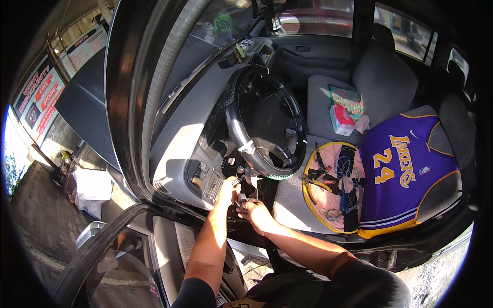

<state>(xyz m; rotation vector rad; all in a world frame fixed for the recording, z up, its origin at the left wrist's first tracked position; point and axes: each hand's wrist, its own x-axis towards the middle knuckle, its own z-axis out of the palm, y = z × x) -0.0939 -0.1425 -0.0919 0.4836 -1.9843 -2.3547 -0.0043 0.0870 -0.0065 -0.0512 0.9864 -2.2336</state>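
Note:
My left hand (pixel 228 192) is closed under the dashboard (pixel 174 164), below and left of the steering wheel (pixel 236 133), with a small metallic piece at its fingertips, too small to name. My right hand (pixel 252 210) is just to its right and lower, its fingers pinched on a small pale part (pixel 243 199). Both hands are at the open driver's footwell, where dark trim and small parts around the lower column are partly hidden by my fingers. A pink round pouch with yellow edging (pixel 321 205) lies on the driver's seat, holding pliers, wires and other tools.
A purple jersey (pixel 390 195) covers the driver's backrest. A tissue pack (pixel 341 120) and papers sit on the passenger seat (pixel 323 90). The door frame (pixel 134 128) and open door (pixel 169 246) border my left side. Outside are signboards (pixel 36 97) and white sacks (pixel 92 187).

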